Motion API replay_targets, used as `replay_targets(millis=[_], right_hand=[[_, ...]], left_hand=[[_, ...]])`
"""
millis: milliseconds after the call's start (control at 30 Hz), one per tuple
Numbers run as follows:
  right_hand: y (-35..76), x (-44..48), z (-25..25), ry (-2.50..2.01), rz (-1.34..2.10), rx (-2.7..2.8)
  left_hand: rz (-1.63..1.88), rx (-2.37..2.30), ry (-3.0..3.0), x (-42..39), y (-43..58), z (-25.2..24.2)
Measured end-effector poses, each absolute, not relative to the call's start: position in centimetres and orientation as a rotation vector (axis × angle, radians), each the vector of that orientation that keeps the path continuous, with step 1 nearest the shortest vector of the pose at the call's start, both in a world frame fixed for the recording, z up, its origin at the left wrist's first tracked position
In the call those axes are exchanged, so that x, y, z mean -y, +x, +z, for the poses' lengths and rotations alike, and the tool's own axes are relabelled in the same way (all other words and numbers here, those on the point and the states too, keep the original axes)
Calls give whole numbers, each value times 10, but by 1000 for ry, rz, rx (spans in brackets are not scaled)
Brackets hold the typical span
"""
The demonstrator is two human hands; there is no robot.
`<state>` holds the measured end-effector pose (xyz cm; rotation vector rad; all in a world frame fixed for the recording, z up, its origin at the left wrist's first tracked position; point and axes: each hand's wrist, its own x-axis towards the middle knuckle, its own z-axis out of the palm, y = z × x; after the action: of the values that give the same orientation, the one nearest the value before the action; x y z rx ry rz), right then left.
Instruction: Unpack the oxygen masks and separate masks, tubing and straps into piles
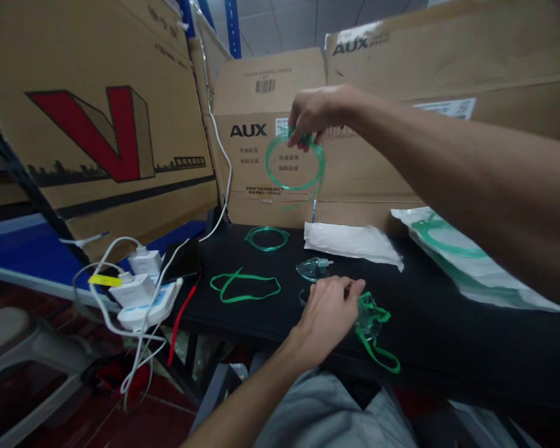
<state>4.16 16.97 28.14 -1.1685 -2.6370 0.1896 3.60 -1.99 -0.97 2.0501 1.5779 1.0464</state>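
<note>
"Hands first: what has each one got?"

"The right hand (315,118) is raised in front of the boxes, fingers pinched on the top of a coil (295,163) of green tubing that hangs free in the air. The left hand (329,311) lies knuckles up on the table (448,336), fingers bent down onto a clear mask (371,320) with a green strap. I cannot tell if it grips the mask or only presses on it."

"How much is laid out, and how much is untouched?"

"Loose on the table are a second mask (313,269) just beyond the left hand, a second coil (267,238) further back, and a green strap (245,287) lying by itself to the left. A white bag (350,241) lies flat behind the masks, and I cannot make out anything in it. At the right, a clear bag (452,261) has green tubing inside it, so by my reckoning that set is unopened. I see no tubing joined to either mask."

"And the surface, and the room?"

"The table is black and matt, near the person's lap. On its left corner lies a dark phone (183,261), and beside that a power strip (142,298) with white chargers and cables, plus a red cable (180,320) hanging down. Tall cardboard boxes (256,124) marked AUX close in the back, and a blue post (232,25) rises behind them."
</note>
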Motion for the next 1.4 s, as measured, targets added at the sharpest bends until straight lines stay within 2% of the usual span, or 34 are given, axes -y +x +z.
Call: replay_targets(millis=[100,433,733,1033,1400], right_hand=[[23,-172,278,-1114,369,2504],[-17,-188,197,-1093,670,2397],[-26,-184,173,-959,351,2344],[-10,-164,66,-948,181,3007],[-17,-158,46,-756,-14,3315]], left_hand=[[1067,-1572,2041,19,36,-10],[1059,-1527,2046,16,36,-15],[1030,-1502,2079,16,35,-15],[1009,-1546,2027,17,34,-13],[996,-1537,2024,16,34,-12]])
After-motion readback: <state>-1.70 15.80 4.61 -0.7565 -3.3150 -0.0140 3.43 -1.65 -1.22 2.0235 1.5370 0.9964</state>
